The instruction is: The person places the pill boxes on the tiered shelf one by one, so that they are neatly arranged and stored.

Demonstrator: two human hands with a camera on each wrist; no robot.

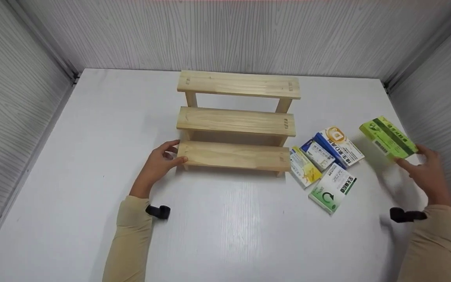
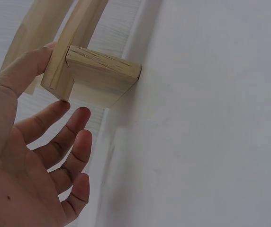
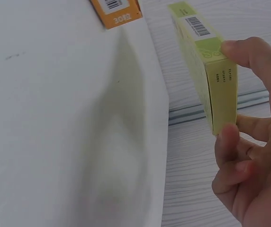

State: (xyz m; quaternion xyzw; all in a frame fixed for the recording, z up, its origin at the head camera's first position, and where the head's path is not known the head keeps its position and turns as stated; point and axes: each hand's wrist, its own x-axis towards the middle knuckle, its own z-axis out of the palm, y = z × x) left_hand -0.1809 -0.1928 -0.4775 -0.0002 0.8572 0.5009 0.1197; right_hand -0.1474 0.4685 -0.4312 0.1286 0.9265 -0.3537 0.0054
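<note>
Head view: the white surface (image 1: 217,227) fills most of the frame, and the wooden stand (image 1: 237,121) with its three planks sits in the upper middle of it. The left hand (image 1: 156,165), left of centre, pinches the left end of the lowest plank, thumb on top; in the left wrist view the last three fingers are off the wood. That light grip should be enough to steady the stand, provided it neither lifts nor twists it. The right hand (image 1: 429,174), at the right edge, has its grip closed on the green box (image 1: 388,138), thumb and fingers on opposite narrow sides at the end nearest the palm. The box is tilted and raised off the surface, so it would be best to level it, squeeze gently since thin card probably dents, and pass well above the group right of centre. There lie the white-and-orange box (image 1: 340,145), the white-and-green box (image 1: 333,186), the yellow box (image 1: 304,166) and the smaller blue-and-white box (image 1: 319,154); a low sweep could scatter them.
</note>
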